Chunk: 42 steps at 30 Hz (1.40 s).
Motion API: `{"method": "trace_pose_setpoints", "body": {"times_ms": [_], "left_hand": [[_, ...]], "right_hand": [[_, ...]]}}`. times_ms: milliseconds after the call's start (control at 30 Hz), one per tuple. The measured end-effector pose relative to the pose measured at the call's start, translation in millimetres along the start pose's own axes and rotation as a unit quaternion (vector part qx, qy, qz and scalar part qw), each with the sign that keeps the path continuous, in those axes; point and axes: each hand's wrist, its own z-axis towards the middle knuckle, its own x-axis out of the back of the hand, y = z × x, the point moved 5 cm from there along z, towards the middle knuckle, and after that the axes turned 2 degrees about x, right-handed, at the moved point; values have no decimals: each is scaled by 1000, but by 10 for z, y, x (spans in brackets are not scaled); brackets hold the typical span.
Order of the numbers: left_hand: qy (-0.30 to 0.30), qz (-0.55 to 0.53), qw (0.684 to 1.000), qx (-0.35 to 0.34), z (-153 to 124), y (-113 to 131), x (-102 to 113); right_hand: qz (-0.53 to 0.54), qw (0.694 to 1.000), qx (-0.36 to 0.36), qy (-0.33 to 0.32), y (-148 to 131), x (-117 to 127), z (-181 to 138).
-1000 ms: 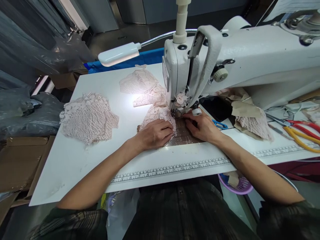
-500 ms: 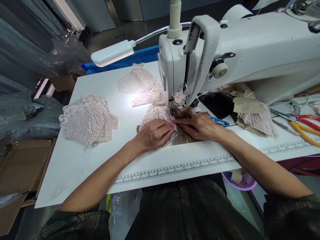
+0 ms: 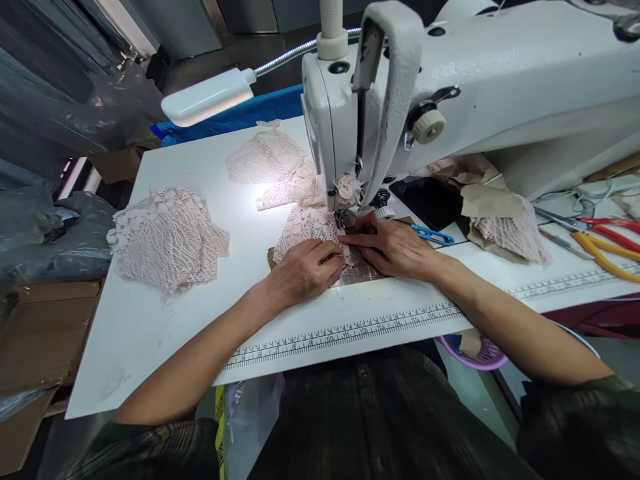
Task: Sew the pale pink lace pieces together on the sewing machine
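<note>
A pale pink lace piece [image 3: 304,230] lies under the presser foot of the white sewing machine [image 3: 450,87]. On its near edge my left hand [image 3: 306,270] has its fingers curled and pinched on the lace. My right hand [image 3: 395,245] rests flat over the machine's metal plate, its index finger stretched out to the lace edge just below the needle area. The fingertips of both hands almost meet there. More lace [image 3: 273,160], joined or touching, spreads out behind the machine head under the lamp light.
A stack of lace pieces [image 3: 167,240] lies on the left of the white table [image 3: 145,353]. A lamp [image 3: 210,97] hangs above. Blue snips [image 3: 433,235], a black phone-like object [image 3: 425,203], paper-wrapped lace [image 3: 510,227] and yellow-and-red-handled scissors [image 3: 607,257] lie right. A printed ruler [image 3: 345,333] runs along the front edge.
The view has shifted slightly, so everything sits a little further left. Both hands keep nearly the same pose at the lace; the left fingers have moved slightly.
</note>
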Motion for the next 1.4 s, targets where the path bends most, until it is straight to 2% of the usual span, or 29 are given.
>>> {"method": "trace_pose_setpoints", "body": {"times_ms": [133,433,667,867,1167,1400], "left_hand": [[-13,8,1000,1,-9,-2,-26],[6,25,1000,-14,4,13,-19],[-69,-13,997,-40,-12,78,39],[-111,-9,994,-12,-12,134,58],[-61,30,998,2,-17,159,72],[-51,41,998,15,-15,114,63]], "right_hand": [[12,1000,7,5,3,3,-6],[8,1000,16,19,-20,7,-5],[3,1000,16,18,-19,6,-14],[2,999,33,19,-22,18,-19],[-3,1000,19,-6,-59,46,-14],[-31,999,-2,-15,-76,55,8]]}}
